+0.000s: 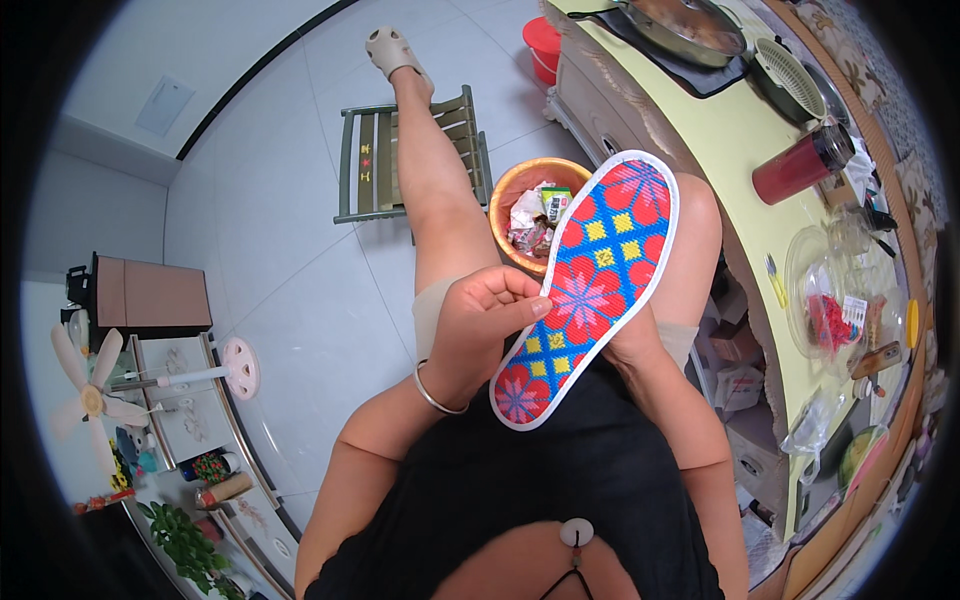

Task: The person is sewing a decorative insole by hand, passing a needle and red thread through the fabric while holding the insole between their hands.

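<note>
An embroidered insole (582, 297) with a white border is held up over my lap. Red and pink flowers, blue bands and yellow squares cover its face. My left hand (487, 312) is closed, thumb and forefinger pinched at the insole's left edge near the middle. Whether a needle or thread is between those fingertips is too small to tell. From behind, my right hand (630, 340) supports the insole on its right side. Its fingers are hidden by the insole; only the base of the hand and the wrist show.
A round bin (497, 190) with wrappers stands by my knees. My leg stretches over a folding stool (370, 170). Along the right runs a yellow-topped counter (720, 140) with a pan (690, 30), a red bottle (800, 165) and plastic-wrapped things. A fan (92, 400) is at left.
</note>
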The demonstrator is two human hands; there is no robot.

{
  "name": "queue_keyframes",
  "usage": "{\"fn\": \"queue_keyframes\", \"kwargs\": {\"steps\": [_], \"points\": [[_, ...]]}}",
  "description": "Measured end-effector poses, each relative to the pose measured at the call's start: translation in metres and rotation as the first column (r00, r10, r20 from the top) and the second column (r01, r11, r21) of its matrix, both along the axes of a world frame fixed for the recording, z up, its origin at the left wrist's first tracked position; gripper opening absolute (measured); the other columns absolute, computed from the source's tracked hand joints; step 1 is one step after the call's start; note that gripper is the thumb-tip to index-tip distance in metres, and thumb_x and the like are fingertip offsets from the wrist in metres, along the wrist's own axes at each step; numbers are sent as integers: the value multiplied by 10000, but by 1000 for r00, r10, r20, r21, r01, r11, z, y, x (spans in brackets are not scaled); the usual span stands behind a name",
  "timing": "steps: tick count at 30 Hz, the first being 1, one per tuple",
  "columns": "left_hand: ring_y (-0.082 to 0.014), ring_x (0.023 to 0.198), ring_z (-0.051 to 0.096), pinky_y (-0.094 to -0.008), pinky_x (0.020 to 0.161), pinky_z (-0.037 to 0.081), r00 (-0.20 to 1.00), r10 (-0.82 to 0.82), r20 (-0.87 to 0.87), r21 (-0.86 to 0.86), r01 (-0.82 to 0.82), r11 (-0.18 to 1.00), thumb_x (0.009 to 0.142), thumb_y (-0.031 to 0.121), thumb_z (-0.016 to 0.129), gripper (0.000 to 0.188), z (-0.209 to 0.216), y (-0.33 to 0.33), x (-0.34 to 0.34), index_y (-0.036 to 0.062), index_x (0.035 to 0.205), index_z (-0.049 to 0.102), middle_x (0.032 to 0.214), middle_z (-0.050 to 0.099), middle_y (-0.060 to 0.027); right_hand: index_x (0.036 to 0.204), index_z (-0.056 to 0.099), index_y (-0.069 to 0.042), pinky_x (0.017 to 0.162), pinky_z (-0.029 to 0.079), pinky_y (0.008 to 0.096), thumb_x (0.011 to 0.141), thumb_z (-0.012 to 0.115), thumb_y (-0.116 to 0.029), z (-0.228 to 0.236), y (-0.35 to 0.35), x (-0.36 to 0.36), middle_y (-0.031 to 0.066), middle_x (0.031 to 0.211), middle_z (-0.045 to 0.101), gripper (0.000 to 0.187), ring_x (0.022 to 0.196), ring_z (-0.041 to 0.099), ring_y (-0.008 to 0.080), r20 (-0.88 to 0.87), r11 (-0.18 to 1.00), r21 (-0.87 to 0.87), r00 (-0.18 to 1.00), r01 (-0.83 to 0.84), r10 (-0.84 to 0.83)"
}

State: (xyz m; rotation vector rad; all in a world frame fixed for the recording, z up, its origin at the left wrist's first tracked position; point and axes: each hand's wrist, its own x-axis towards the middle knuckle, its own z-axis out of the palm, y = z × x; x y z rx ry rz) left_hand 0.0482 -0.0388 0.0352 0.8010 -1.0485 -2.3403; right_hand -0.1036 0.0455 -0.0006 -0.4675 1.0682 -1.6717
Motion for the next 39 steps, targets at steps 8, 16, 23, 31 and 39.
{"fn": "queue_keyframes", "kwargs": {"steps": [8,16,23,31,39], "points": [[-103,743,637,-214,689,521,1000,5,25,-35,-4,999,829,13,636,115,-1,2,2,-46,904,572,850,665,-99,1185,494,0,769,564,322,825,673,-67,-3,-1,1,95,1059,622,407,911,643,181,79,1000,22,997,-20,19],[-171,878,623,-298,832,493,959,-86,-270,271,162,949,889,64,550,186,-30,-9,-3,-46,1038,534,1004,636,-123,919,609,17,662,509,226,847,581,15,28,1,4,43,880,593,78,848,608,94,-463,987,-130,886,-96,25],[-119,724,499,-213,681,428,923,-11,-385,488,213,847,858,122,596,117,-31,1,1,113,775,514,681,498,26,849,601,-40,623,474,330,739,664,19,36,-11,18,82,769,587,140,668,579,241,-873,947,-319,398,-32,-281],[-136,661,491,-218,631,427,735,-122,-667,394,487,779,893,165,540,184,-127,-16,7,97,726,504,624,489,-12,833,593,-50,617,473,317,720,646,41,46,-7,20,31,719,618,154,662,581,219,-813,913,-407,451,10,-367],[-136,636,483,-213,620,422,808,36,-589,524,348,778,924,209,486,213,-56,0,-3,78,756,486,611,480,-23,835,591,-38,611,482,293,741,628,45,49,-4,18,29,721,631,130,657,597,192,-819,912,-410,440,-1,-368]]}}
